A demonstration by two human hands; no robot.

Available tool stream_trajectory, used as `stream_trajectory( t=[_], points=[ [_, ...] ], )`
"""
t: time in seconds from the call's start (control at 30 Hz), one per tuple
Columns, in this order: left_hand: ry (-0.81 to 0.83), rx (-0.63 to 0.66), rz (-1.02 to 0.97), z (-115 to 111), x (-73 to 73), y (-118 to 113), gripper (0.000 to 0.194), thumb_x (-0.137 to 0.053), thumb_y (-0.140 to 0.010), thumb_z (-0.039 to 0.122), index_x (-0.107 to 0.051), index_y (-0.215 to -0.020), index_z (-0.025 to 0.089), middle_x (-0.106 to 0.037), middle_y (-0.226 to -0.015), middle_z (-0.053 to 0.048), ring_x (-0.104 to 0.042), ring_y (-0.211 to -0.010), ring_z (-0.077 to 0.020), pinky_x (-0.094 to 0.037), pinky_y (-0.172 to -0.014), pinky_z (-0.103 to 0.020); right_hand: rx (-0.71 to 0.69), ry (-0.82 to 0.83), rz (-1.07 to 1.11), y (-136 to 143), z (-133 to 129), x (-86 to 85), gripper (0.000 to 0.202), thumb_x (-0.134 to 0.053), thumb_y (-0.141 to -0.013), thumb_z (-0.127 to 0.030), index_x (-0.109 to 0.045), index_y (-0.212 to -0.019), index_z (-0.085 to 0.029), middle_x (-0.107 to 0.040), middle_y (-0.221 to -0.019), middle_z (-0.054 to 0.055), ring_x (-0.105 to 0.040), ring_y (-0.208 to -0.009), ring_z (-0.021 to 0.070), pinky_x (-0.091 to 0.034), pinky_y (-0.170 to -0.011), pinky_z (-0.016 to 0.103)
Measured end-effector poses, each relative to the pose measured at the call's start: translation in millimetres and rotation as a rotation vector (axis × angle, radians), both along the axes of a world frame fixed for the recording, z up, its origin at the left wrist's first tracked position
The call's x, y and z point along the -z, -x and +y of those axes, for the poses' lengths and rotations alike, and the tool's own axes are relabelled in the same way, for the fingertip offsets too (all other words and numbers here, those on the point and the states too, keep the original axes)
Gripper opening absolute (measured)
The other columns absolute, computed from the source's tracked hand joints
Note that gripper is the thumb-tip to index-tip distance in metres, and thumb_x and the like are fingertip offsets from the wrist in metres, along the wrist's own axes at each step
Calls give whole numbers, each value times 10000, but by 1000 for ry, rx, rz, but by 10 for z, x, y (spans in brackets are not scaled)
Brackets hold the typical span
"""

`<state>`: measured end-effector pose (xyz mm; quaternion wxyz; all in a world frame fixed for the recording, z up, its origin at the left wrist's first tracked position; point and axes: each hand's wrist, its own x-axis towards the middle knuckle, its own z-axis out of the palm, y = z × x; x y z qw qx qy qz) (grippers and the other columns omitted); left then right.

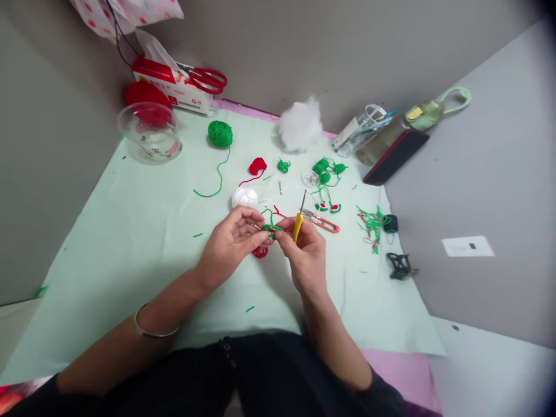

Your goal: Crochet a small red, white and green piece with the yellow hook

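Between the fingertips of both hands is a small green crochet piece [271, 228], with green and red strands by it. My left hand [234, 240] pinches its left end. My right hand [303, 249] pinches the other end and also keeps a yellow-handled crochet hook [298, 226] tucked in its fingers, the metal tip pointing up. Just beyond my left fingers sits a white yarn ball [245, 197]. Red yarn loops [260, 252] lie below the piece. Orange thread snips [321, 221] rest beside my right hand, near two small watermelon-slice pieces [335, 208].
Farther back are a green yarn ball [220, 134], white stuffing [299, 125], a red piece [258, 166] and green pieces [324, 171]. A clear tub [150, 136] and tissue box [191, 98] with red scissors [208, 80] stand left; a bottle [384, 139], phone [396, 156] and yarn scraps [371, 226] are right.
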<state>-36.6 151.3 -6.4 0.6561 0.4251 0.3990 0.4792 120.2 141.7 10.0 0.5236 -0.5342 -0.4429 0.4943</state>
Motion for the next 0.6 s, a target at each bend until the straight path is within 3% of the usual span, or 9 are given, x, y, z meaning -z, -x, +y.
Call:
stream_trajectory(
  t=[0.13, 0.3, 0.47, 0.6],
  points=[
    [-29, -23, 26, -9, -6, -21, 203, -761, -869, 222, -614, -1009, 207, -671, -984, -25, -701, -909, -168, -602, -818, -296, -20, 7, 16, 13, -8, -9, 91, -768, -795, -275, -695, -846, -256, -667, -786, -19, -575, -660, 136, -507, -613, 283],
    [-89, -42, 77, -64, -19, -53, 148, -730, -892, 201, -639, -1008, 219, -683, -950, -8, -690, -853, -145, -582, -747, -255, -36, 7, 34, 40, -17, -11, 70, -750, -816, -261, -730, -883, -257, -689, -816, -14, -546, -644, 121, -457, -577, 263],
    [-4, -10, -42, -47, 0, -21, 85, -703, -913, 195, -633, -958, 212, -681, -787, 18, -691, -727, -138, -581, -718, -270, -36, -4, 52, 31, -41, 19, 40, -717, -816, -224, -739, -823, -256, -607, -706, -33, -424, -559, 104, -418, -564, 270],
    [34, 31, -111, 6, 36, 1, 134, -752, -889, 229, -628, -929, 202, -664, -855, 14, -697, -777, -137, -587, -746, -269, -96, -71, 28, -1, -41, 58, 83, -699, -874, -274, -747, -815, -241, -636, -827, -2, -472, -638, 111, -420, -595, 269]
  ],
)
